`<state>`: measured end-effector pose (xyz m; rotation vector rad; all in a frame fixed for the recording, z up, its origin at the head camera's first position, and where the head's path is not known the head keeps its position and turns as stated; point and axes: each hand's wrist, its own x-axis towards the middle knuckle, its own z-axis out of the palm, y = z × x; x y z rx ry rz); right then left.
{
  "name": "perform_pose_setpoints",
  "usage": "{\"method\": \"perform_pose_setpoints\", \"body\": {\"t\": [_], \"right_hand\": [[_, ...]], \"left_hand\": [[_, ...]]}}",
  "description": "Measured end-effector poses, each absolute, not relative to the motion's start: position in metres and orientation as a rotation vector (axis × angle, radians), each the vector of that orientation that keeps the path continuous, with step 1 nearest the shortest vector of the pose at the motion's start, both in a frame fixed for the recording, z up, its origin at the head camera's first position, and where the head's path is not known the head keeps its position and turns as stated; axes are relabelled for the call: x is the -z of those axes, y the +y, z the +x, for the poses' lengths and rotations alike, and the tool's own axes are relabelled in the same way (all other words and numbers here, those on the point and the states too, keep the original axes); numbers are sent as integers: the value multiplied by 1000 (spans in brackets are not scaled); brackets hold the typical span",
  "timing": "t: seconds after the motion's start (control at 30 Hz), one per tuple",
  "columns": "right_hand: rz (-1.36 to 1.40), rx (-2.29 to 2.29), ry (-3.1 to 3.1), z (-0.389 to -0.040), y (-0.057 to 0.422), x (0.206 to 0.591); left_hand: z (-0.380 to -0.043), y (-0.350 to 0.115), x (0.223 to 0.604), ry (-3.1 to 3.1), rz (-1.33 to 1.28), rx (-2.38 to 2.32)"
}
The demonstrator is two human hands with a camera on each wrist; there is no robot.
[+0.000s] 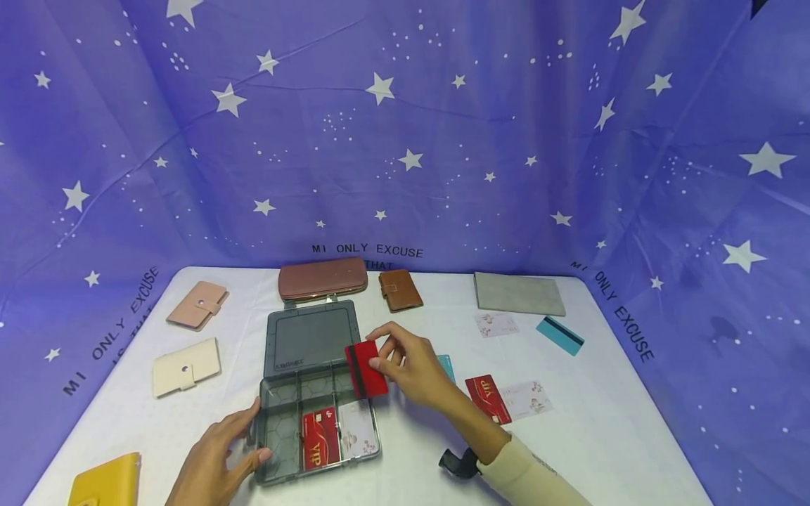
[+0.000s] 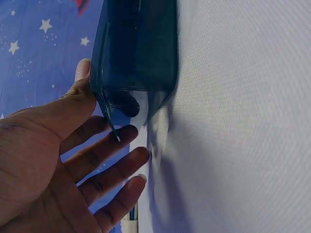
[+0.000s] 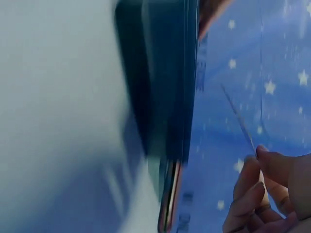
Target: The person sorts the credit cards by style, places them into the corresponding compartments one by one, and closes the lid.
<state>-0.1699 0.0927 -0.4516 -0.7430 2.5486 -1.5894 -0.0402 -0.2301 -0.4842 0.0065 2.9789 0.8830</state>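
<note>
six wallets (image 1: 520,295), eight cards (image 1: 375,369), two hands (image 1: 411,360), one lidded compartment box (image 1: 313,337)

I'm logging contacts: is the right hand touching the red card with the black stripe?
Touching. The head view shows the right hand holding the striped red card, thumb on its striped face.

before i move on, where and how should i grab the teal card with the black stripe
The teal card is probably best pinched at its right short end, coming from the right: it lies flat on the white tabletop, with the grey wallet just beyond and a pale flowered card off to its left. So thin, it likely needs that edge lifted first.
</note>
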Motion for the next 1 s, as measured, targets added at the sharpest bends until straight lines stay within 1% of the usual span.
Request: {"method": "perform_pose_setpoints", "body": {"t": [0.17,0.33,0.57,0.67,0.73,0.83,1.0], "right_hand": [[-756,1555,2430,-147,68,456],[-801,1429,2438,-131,48,465],[-950,1012,2698,-123,31,473],[-1005,920,2744,-124,30,473],[-1020,934,2716,-125,32,472],[-1033,1090,2605,-131,40,472],[-948,1366,2485,-150,66,472]], "left_hand": [[-39,-230,486,3025,47,-886],[-39,-230,487,3043,60,-886],[-38,-230,485,3010,44,-887],[-39,-231,486,3019,56,-888],[-39,-231,486,3026,67,-892],[-39,-231,487,3034,77,-895],[-39,-231,489,3047,88,-902]]}}
